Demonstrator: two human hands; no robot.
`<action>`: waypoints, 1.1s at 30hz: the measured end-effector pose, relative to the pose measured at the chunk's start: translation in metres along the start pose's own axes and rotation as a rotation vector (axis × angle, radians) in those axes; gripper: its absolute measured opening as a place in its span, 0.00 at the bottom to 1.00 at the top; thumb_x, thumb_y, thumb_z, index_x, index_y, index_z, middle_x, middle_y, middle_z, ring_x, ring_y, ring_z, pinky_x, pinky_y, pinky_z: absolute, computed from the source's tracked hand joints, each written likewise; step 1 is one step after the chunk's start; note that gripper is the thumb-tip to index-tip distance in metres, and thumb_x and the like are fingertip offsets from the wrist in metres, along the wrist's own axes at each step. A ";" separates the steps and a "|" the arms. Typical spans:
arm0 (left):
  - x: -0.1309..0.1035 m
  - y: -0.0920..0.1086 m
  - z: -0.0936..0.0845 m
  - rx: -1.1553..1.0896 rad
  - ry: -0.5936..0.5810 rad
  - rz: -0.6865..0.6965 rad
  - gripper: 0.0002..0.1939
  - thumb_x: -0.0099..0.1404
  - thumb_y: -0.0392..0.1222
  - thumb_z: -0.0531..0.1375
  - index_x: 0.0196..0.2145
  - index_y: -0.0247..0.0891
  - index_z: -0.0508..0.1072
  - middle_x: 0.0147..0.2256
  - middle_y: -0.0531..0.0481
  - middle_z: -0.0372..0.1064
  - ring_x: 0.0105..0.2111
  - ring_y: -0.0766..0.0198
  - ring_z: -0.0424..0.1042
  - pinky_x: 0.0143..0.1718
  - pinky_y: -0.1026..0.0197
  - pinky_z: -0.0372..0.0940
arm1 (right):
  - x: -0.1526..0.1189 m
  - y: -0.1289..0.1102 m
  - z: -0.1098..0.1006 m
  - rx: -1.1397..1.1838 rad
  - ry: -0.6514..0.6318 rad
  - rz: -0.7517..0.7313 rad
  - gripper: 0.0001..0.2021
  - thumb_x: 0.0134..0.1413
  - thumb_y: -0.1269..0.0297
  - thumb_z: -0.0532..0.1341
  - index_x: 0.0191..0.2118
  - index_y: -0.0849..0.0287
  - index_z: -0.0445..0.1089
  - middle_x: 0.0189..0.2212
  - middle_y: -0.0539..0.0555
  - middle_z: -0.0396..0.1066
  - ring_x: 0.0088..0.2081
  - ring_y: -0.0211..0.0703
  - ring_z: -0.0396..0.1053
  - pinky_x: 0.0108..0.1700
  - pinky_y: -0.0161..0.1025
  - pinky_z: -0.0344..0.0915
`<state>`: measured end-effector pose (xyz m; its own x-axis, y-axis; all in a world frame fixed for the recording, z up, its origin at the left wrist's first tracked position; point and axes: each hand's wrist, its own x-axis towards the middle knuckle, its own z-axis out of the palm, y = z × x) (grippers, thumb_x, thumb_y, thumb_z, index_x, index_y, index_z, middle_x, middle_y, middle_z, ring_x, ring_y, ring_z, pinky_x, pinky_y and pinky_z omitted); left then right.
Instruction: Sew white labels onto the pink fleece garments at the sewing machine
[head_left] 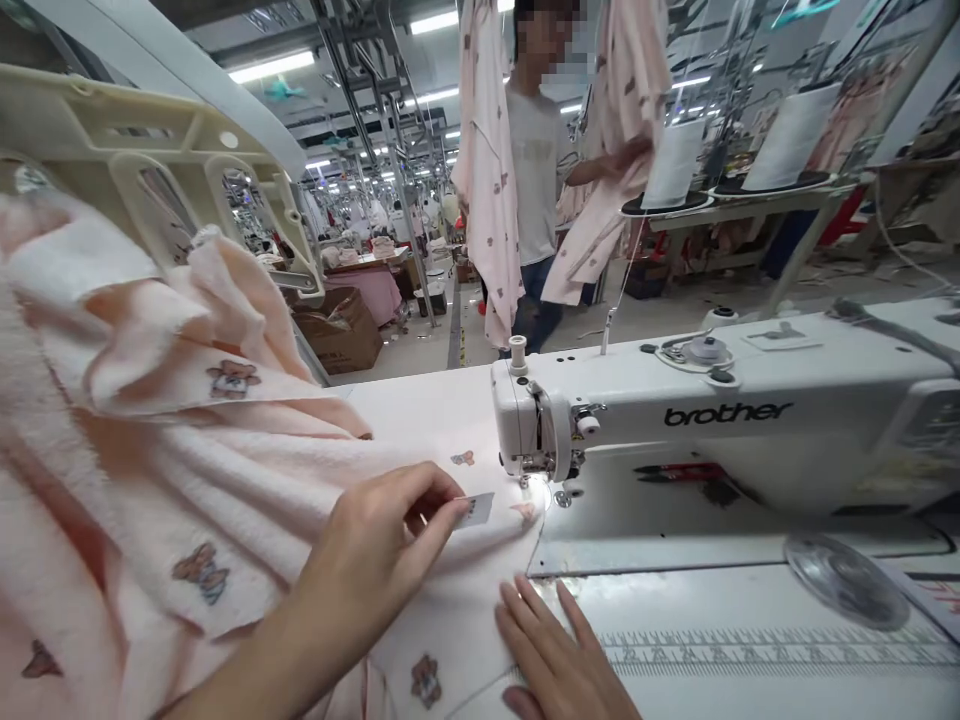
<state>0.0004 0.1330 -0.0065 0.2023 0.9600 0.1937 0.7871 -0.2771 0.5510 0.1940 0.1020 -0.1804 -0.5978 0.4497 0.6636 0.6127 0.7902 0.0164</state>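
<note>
Between the thumb and fingers of my left hand [390, 525] is a small pale label [477, 510], held just above pink fleece fabric [285, 490] printed with bears. My right hand [551, 650] lies with fingers spread on the fabric's right edge, below the sewing head. The fabric reaches the needle area of a white sewing machine [720, 420], whose lamp lights the cloth there. More of the fabric is heaped at the left.
A clear round plastic disc [847, 580] and a printed ruler [750, 650] are at the right. Red-handled tool [682, 471] lies behind the machine bed. A person [536, 170] stands beyond, among hanging pink pieces. Thread cones [673, 165] stand behind.
</note>
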 end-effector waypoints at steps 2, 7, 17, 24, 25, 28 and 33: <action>0.012 0.000 0.007 0.182 -0.098 0.036 0.07 0.62 0.38 0.54 0.27 0.36 0.68 0.25 0.53 0.68 0.24 0.66 0.66 0.27 0.65 0.56 | -0.017 0.002 0.008 0.015 0.049 -0.004 0.12 0.63 0.66 0.50 0.41 0.63 0.69 0.43 0.56 0.72 0.50 0.46 0.65 0.61 0.46 0.46; 0.039 -0.031 0.077 0.255 -0.273 0.209 0.08 0.54 0.25 0.50 0.26 0.35 0.63 0.26 0.49 0.65 0.26 0.63 0.62 0.29 0.63 0.56 | -0.018 0.007 0.014 0.210 0.207 0.279 0.17 0.64 0.67 0.46 0.25 0.58 0.62 0.26 0.50 0.67 0.33 0.40 0.64 0.55 0.48 0.52; 0.054 -0.067 0.125 0.126 -0.248 0.155 0.10 0.61 0.26 0.46 0.32 0.36 0.63 0.35 0.47 0.64 0.33 0.63 0.63 0.36 0.62 0.60 | 0.013 0.019 0.030 0.023 -0.078 0.429 0.09 0.58 0.66 0.54 0.27 0.58 0.62 0.25 0.53 0.61 0.31 0.47 0.58 0.40 0.47 0.52; 0.057 -0.064 0.120 0.092 -0.268 0.081 0.12 0.65 0.30 0.45 0.38 0.35 0.66 0.38 0.44 0.64 0.33 0.60 0.65 0.38 0.57 0.62 | 0.008 0.028 0.017 -0.006 -0.184 0.388 0.08 0.59 0.62 0.55 0.42 0.57 0.64 0.29 0.53 0.61 0.34 0.47 0.59 0.39 0.45 0.54; 0.056 -0.062 0.118 0.098 -0.270 0.073 0.11 0.65 0.29 0.45 0.36 0.35 0.66 0.37 0.44 0.65 0.33 0.60 0.65 0.38 0.57 0.62 | 0.011 0.030 0.016 0.024 -0.180 0.400 0.06 0.59 0.64 0.54 0.40 0.57 0.65 0.29 0.52 0.61 0.33 0.46 0.59 0.39 0.45 0.54; 0.054 -0.051 0.108 0.075 -0.250 0.065 0.08 0.62 0.29 0.50 0.32 0.34 0.67 0.34 0.45 0.66 0.33 0.60 0.65 0.37 0.59 0.61 | 0.019 0.036 0.015 0.088 -0.142 0.499 0.07 0.61 0.67 0.52 0.30 0.58 0.61 0.29 0.53 0.59 0.33 0.45 0.59 0.37 0.43 0.55; 0.052 -0.042 0.100 -0.124 -0.265 -0.137 0.05 0.60 0.38 0.56 0.29 0.36 0.71 0.31 0.48 0.70 0.32 0.61 0.69 0.34 0.63 0.61 | 0.020 0.038 0.019 0.089 -0.078 0.549 0.09 0.62 0.61 0.51 0.32 0.58 0.59 0.30 0.54 0.60 0.35 0.47 0.60 0.35 0.43 0.59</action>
<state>0.0360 0.1985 -0.1013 0.2566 0.9615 -0.0984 0.7438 -0.1314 0.6554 0.1955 0.1490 -0.1812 -0.2418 0.8318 0.4997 0.8007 0.4619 -0.3816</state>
